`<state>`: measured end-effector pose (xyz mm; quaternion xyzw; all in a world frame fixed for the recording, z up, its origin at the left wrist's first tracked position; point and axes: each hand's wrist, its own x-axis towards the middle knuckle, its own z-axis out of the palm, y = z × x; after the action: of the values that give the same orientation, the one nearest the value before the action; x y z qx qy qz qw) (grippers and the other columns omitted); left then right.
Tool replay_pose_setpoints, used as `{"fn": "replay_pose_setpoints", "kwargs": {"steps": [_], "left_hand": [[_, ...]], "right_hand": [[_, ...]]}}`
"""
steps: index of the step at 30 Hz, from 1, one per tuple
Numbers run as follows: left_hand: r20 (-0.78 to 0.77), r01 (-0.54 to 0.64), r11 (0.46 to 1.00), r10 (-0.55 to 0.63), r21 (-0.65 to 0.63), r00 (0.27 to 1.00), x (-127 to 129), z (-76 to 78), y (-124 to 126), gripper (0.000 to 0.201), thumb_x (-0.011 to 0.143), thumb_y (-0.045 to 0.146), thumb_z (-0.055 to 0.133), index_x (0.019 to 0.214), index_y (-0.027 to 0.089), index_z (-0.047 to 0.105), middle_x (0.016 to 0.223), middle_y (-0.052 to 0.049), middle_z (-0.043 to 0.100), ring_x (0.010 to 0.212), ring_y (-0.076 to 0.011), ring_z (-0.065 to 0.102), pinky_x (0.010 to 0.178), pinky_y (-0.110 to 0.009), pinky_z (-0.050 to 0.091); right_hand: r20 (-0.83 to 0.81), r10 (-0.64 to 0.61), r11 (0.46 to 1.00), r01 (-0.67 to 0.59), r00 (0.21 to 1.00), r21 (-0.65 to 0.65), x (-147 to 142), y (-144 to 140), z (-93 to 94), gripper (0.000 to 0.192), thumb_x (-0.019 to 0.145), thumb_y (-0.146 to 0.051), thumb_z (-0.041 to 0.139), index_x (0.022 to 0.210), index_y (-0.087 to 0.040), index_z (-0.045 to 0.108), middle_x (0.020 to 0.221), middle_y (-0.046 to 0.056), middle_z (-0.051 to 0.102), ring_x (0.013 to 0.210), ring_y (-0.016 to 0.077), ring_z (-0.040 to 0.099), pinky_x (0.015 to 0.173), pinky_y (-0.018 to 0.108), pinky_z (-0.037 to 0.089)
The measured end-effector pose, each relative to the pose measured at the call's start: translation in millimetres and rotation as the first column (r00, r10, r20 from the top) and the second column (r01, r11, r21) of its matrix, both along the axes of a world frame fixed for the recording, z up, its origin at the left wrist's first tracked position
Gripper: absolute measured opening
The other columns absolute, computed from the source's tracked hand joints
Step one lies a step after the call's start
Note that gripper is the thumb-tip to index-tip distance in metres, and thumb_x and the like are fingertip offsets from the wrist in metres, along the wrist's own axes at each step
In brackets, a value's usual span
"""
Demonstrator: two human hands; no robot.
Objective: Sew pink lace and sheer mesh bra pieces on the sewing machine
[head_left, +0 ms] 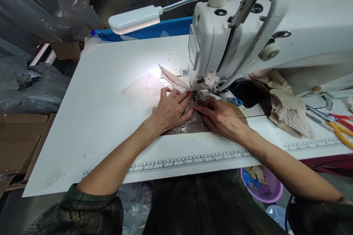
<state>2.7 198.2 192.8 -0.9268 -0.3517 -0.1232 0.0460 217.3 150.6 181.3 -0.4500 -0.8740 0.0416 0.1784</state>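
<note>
Both hands, left [171, 110] and right [220, 117], press flat on the fabric [176, 80], gripping nothing; fingertips near the presser foot [197, 96] risk a needle strike

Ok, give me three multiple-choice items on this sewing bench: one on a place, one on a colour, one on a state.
1. Where does the lamp hang?
A. over the table's far left part
B. under the table
C. right of the scissors

2. What colour is the basket below the table edge?
A. green
B. purple
C. black

3. How do the left hand and right hand lie?
A. lifted clear of the table
B. clenched on scissors
C. flat on the pale fabric by the presser foot

Answers: 1 A, its head sits left of the sewing machine; 2 B, its mesh shows purple; 3 C, fingers spread on cloth.
</note>
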Motion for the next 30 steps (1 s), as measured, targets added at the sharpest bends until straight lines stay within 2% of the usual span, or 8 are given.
{"fn": "replay_pose_setpoints", "kwargs": {"steps": [8, 11, 14, 17, 19, 24, 28, 30], "left_hand": [[0.03, -0.124, 0.992, 0.124, 0.008, 0.992, 9.8, -3.0, -5.3, 0.043, 0.096, 0.037, 0.043, 0.128, 0.014, 0.058, 0.128, -0.016, 0.062, 0.106, -0.0331, 0.054, 0.092, -0.056, 0.035], [0.055, -0.142, 0.989, 0.141, 0.029, 0.989, 10.2, -2.7, -6.1, 0.042, 0.096, 0.037, 0.043, 0.127, 0.013, 0.057, 0.128, -0.018, 0.06, 0.105, -0.0334, 0.053, 0.089, -0.055, 0.038], [0.107, -0.129, 0.988, 0.12, 0.083, 0.987, 3.7, 1.5, -4.9, 0.041, 0.095, 0.038, 0.046, 0.123, 0.011, 0.059, 0.127, -0.02, 0.06, 0.102, -0.0316, 0.055, 0.085, -0.05, 0.042], [0.136, -0.038, 0.992, 0.021, 0.12, 0.99, -5.5, 6.1, -3.9, 0.031, 0.096, 0.03, 0.046, 0.111, 0.011, 0.064, 0.114, -0.016, 0.067, 0.095, -0.0265, 0.058, 0.08, -0.043, 0.045], [0.129, 0.061, 0.992, -0.075, 0.108, 0.989, -9.6, 7.8, -4.7, 0.026, 0.097, 0.024, 0.045, 0.104, 0.013, 0.067, 0.108, -0.012, 0.07, 0.091, -0.0236, 0.06, 0.079, -0.04, 0.046], [0.108, 0.275, 0.961, -0.275, 0.022, 0.955, -9.0, 10.6, -11.1, 0.023, 0.096, 0.024, 0.048, 0.104, 0.015, 0.068, 0.11, -0.01, 0.071, 0.091, -0.0199, 0.063, 0.085, -0.039, 0.046], [0.061, 0.364, 0.931, -0.362, -0.013, 0.93, -6.8, 14.0, -15.7, 0.025, 0.096, 0.026, 0.049, 0.083, 0.017, 0.069, 0.09, -0.006, 0.073, 0.079, -0.0169, 0.064, 0.079, -0.036, 0.047], [0.093, 0.389, 0.921, -0.386, -0.016, 0.918, -7.5, 15.2, -15.7, 0.028, 0.095, 0.025, 0.05, 0.075, 0.017, 0.067, 0.082, -0.004, 0.072, 0.074, -0.0153, 0.064, 0.075, -0.034, 0.048]], "right_hand": [[-0.12, -0.052, 0.995, 0.042, 0.991, -0.086, 5.8, 4.3, 1.5, 0.039, 0.094, -0.024, 0.047, 0.13, -0.019, 0.061, 0.103, 0.013, 0.055, 0.085, 0.021, 0.059, 0.076, 0.035, 0.052], [-0.232, -0.136, 0.983, 0.103, 0.963, -0.149, 13.9, 9.1, 6.7, 0.034, 0.092, -0.02, 0.047, 0.12, -0.018, 0.066, 0.095, 0.009, 0.059, 0.079, 0.0187, 0.059, 0.069, 0.031, 0.05], [-0.327, -0.234, 0.968, 0.186, 0.916, -0.171, 18.5, 12.7, 9.9, 0.026, 0.089, -0.019, 0.048, 0.1, -0.016, 0.071, 0.081, 0.006, 0.06, 0.071, 0.0174, 0.057, 0.064, 0.029, 0.046], [-0.349, -0.268, 0.959, 0.216, 0.898, -0.182, 18.2, 12.8, 10.8, 0.022, 0.087, -0.019, 0.049, 0.087, -0.016, 0.071, 0.073, 0.004, 0.059, 0.065, 0.0162, 0.054, 0.063, 0.028, 0.044], [-0.339, -0.264, 0.957, 0.202, 0.903, -0.208, 16.6, 12.1, 12.0, 0.023, 0.087, -0.02, 0.049, 0.087, -0.015, 0.072, 0.071, 0.004, 0.06, 0.062, 0.0154, 0.053, 0.061, 0.028, 0.042], [-0.264, -0.149, 0.968, 0.086, 0.953, -0.237, 12.7, 17.2, 20.7, 0.032, 0.089, -0.022, 0.047, 0.109, -0.016, 0.072, 0.081, 0.006, 0.067, 0.067, 0.0165, 0.059, 0.062, 0.027, 0.043], [-0.107, -0.013, 0.973, -0.012, 0.994, -0.232, 10.0, 24.4, 24.9, 0.034, 0.092, -0.024, 0.046, 0.114, -0.018, 0.071, 0.078, 0.006, 0.068, 0.063, 0.0171, 0.058, 0.062, 0.028, 0.043], [-0.102, 0.029, 0.969, -0.053, 0.994, -0.243, 9.8, 25.1, 22.2, 0.035, 0.093, -0.024, 0.047, 0.119, -0.019, 0.069, 0.082, 0.006, 0.069, 0.063, 0.0167, 0.059, 0.062, 0.028, 0.043]]}}
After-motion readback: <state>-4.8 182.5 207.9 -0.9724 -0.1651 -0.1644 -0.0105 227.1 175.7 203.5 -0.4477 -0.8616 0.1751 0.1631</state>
